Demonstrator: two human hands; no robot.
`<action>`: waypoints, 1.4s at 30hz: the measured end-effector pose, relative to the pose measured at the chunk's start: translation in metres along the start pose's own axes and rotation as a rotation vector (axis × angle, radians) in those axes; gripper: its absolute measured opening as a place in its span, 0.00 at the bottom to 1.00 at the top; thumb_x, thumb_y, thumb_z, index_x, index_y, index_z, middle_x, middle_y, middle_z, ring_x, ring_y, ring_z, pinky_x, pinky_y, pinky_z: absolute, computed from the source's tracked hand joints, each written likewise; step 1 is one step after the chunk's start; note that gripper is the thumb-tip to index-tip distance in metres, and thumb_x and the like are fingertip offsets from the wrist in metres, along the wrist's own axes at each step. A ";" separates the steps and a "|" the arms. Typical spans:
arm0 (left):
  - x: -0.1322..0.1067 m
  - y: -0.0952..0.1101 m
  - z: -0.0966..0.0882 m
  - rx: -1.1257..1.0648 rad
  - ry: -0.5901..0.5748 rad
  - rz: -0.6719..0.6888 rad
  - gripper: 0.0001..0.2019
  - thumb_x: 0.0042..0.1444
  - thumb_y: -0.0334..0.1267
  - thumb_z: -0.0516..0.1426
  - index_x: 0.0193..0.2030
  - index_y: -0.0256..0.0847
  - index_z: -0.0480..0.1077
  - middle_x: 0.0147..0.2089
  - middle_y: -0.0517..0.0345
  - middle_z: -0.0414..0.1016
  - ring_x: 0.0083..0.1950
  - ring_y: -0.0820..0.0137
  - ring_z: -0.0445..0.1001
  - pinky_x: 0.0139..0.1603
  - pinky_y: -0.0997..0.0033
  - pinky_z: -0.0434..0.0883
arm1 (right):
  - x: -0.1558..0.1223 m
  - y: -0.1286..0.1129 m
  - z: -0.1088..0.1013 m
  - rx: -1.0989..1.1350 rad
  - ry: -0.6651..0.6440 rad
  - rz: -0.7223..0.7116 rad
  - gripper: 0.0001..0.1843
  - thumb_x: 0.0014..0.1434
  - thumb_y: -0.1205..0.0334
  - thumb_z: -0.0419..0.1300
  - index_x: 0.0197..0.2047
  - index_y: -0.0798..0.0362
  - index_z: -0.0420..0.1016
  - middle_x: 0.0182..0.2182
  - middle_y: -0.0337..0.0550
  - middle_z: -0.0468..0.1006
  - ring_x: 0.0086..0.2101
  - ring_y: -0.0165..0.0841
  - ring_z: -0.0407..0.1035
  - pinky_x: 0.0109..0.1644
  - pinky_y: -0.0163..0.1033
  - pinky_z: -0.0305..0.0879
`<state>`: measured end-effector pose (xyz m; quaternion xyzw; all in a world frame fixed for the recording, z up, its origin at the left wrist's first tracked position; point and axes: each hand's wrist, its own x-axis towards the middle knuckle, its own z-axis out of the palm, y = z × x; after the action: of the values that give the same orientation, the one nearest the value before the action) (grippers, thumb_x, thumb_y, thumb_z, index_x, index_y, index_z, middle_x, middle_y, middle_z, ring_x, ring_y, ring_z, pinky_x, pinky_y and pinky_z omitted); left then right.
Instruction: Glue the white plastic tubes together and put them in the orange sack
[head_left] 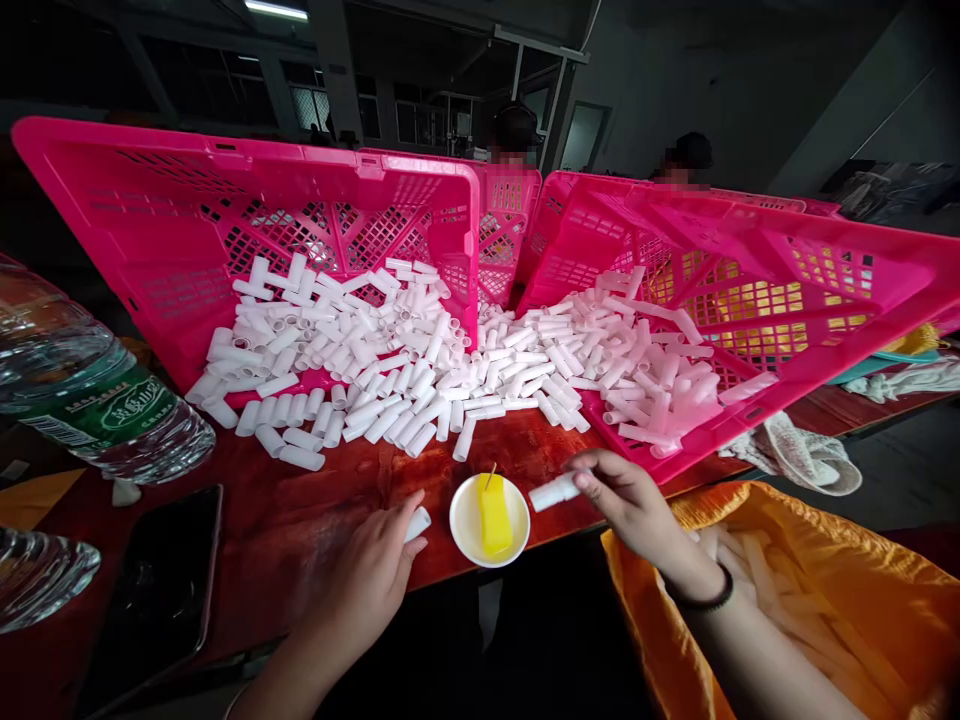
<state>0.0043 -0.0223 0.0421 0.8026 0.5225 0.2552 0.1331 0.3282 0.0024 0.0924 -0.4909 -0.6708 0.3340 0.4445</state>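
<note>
My left hand (375,570) is closed around a short white tube (418,523), resting on the red table near the front edge. My right hand (637,505) pinches another white tube (553,492) by its end, held level just right of a small white dish (471,520). The dish holds a yellow block (495,515) with a thin stick standing in it. A heap of several white tubes (420,370) spills from two tilted pink crates, the left crate (150,200) and the right crate (787,290).
A water bottle (90,390) lies at the left, with a dark phone (161,590) below it. An orange bag (825,590) with tubes inside hangs at the lower right. Cloths (795,455) lie behind the right crate. Two people sit beyond the crates.
</note>
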 end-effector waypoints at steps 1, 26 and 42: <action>0.001 0.003 0.000 -0.022 -0.012 0.018 0.19 0.62 0.36 0.47 0.60 0.42 0.63 0.50 0.49 0.76 0.52 0.60 0.75 0.50 0.61 0.75 | -0.005 0.000 0.005 0.008 -0.005 -0.005 0.17 0.60 0.45 0.58 0.36 0.52 0.73 0.31 0.44 0.77 0.33 0.34 0.72 0.37 0.37 0.71; 0.027 0.043 0.029 -0.054 0.055 0.114 0.43 0.38 0.45 0.71 0.59 0.42 0.53 0.57 0.41 0.69 0.55 0.49 0.72 0.54 0.46 0.71 | 0.017 0.023 0.055 -0.310 -0.041 -0.073 0.17 0.66 0.57 0.52 0.51 0.56 0.75 0.43 0.54 0.76 0.44 0.41 0.72 0.51 0.49 0.69; 0.026 0.040 0.031 -0.073 0.098 0.138 0.35 0.37 0.46 0.71 0.50 0.43 0.59 0.57 0.41 0.70 0.55 0.49 0.72 0.52 0.48 0.71 | 0.014 0.018 0.053 -0.266 0.011 -0.176 0.14 0.66 0.58 0.54 0.50 0.51 0.75 0.42 0.51 0.76 0.43 0.40 0.72 0.49 0.48 0.72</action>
<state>0.0610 -0.0135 0.0424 0.8179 0.4621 0.3217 0.1185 0.2838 0.0204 0.0598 -0.4864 -0.7471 0.1994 0.4068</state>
